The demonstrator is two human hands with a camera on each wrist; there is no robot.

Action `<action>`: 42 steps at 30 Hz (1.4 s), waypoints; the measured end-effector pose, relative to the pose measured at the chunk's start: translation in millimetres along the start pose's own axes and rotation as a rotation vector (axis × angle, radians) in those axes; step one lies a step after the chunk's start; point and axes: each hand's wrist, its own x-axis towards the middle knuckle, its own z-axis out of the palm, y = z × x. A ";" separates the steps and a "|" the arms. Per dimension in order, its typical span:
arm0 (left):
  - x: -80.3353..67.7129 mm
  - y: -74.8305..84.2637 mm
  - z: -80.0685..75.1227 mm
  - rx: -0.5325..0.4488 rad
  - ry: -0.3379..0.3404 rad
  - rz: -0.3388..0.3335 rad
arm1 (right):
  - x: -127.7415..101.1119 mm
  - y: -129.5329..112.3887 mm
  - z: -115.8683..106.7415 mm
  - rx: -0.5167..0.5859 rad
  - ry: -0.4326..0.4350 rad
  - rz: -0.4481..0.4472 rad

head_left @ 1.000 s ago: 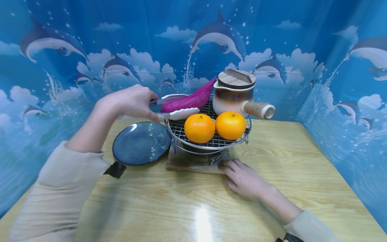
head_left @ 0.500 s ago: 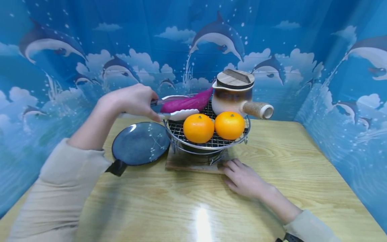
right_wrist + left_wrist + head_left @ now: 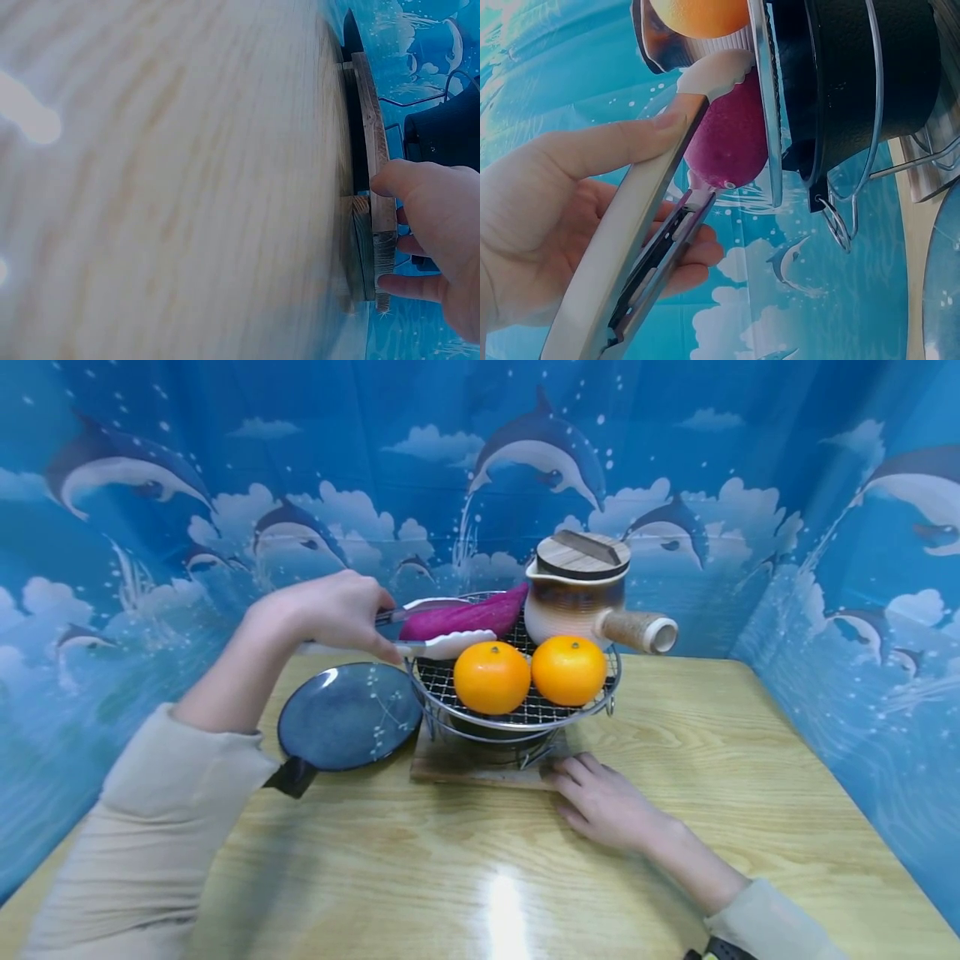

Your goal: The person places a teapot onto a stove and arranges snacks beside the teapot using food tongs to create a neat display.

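My left hand (image 3: 341, 614) grips a pair of tongs (image 3: 641, 217), thumb on one arm and fingers round the other. The tongs' white scalloped tips (image 3: 453, 645) sit on either side of a purple sweet potato (image 3: 468, 617), which lies over the left back of a round wire grill rack (image 3: 435, 677). In the left wrist view its rounded end (image 3: 727, 135) is against the mesh. My right hand (image 3: 611, 802) holds the front right corner of the wooden board (image 3: 480, 772) under the stove, thumb and fingers on its edge (image 3: 381, 217).
Two oranges (image 3: 492, 678) sit at the front of the rack. Behind them stands a brown-and-cream teapot (image 3: 573, 602) with a wooden lid and a side handle (image 3: 637, 631). A dark blue plate (image 3: 348, 714) lies left of the stove. A dolphin-print curtain (image 3: 337, 443) surrounds the table.
The sweet potato's far end has come down toward the rack beside the teapot, so it lies flatter. The left hand keeps hold of the tongs, and the right hand has stayed on the board.
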 end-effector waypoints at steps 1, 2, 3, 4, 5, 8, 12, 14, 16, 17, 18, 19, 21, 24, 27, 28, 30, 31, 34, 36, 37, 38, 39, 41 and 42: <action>0.2 0.2 0.1 0.001 -0.001 0.002 | 0.1 0.0 0.0 0.001 0.005 -0.002; 0.5 0.5 0.3 0.003 -0.001 0.007 | 0.1 0.1 0.0 0.001 0.010 -0.006; 0.8 0.9 0.5 0.004 -0.001 0.011 | 0.1 0.1 0.1 0.000 0.015 -0.007; 0.9 1.3 0.6 0.005 -0.002 0.013 | 0.0 0.2 0.3 0.001 0.020 -0.009; 0.9 1.8 0.6 0.004 -0.003 0.014 | 0.0 0.2 0.5 0.001 0.023 -0.010; 0.8 2.7 0.9 0.000 0.000 0.017 | -0.2 -0.3 0.5 0.000 0.021 -0.010; 0.3 2.8 1.6 -0.008 0.006 0.014 | -0.2 -0.9 0.6 0.000 0.008 -0.005; 0.1 2.5 2.0 -0.014 0.011 0.011 | -0.1 -1.1 0.7 -0.002 0.001 0.001; 0.1 2.2 2.2 -0.018 0.014 0.010 | -0.3 -1.1 1.0 -0.003 -0.005 0.004; 0.0 2.1 2.2 -0.018 0.018 0.009 | -0.3 -1.1 1.1 -0.001 -0.006 0.007; -0.2 1.9 2.2 -0.018 0.020 0.007 | -0.4 -1.2 1.0 0.000 -0.007 0.010; -0.3 1.7 2.1 -0.018 0.023 0.006 | -0.5 -1.2 0.8 0.003 -0.006 0.012; -0.8 1.2 1.8 -0.016 0.025 0.001 | -0.5 -1.1 0.7 0.009 -0.003 0.014; -2.4 0.1 1.3 -0.016 0.029 -0.012 | -0.4 -1.1 0.2 0.013 0.004 0.014; -4.5 -1.3 0.7 -0.023 0.030 -0.019 | -0.3 -1.0 -0.1 0.013 0.010 0.012; -5.2 -2.0 0.6 -0.025 0.031 -0.022 | -0.2 -1.0 -0.1 0.012 0.011 0.012; -6.5 -3.1 0.3 -0.030 0.033 -0.025 | 0.0 -0.8 -0.2 0.010 0.010 0.011; -7.1 -3.8 0.3 -0.031 0.034 -0.025 | 0.0 -0.8 -0.3 0.010 0.010 0.011; -8.8 -5.9 -0.5 -0.032 0.039 -0.023 | 0.2 -0.6 -0.4 0.010 0.007 0.011; -9.7 -7.0 -1.2 -0.036 0.043 -0.019 | 0.2 -0.4 -0.2 0.011 0.006 0.009; -10.2 -7.6 -1.6 -0.036 0.045 -0.019 | 0.3 -0.2 0.1 0.011 0.007 0.009; -10.5 -8.0 -2.1 -0.038 0.047 -0.017 | 0.3 -0.1 0.3 0.011 0.007 0.008; -10.9 -8.4 -2.2 -0.039 0.049 -0.019 | 0.3 0.0 0.5 0.012 0.007 0.008; -11.8 -9.3 -2.6 -0.042 0.053 -0.022 | 0.3 0.2 0.9 0.012 0.009 0.008; -12.2 -9.6 -2.9 -0.042 0.055 -0.022 | 0.3 0.3 1.1 0.012 0.010 0.008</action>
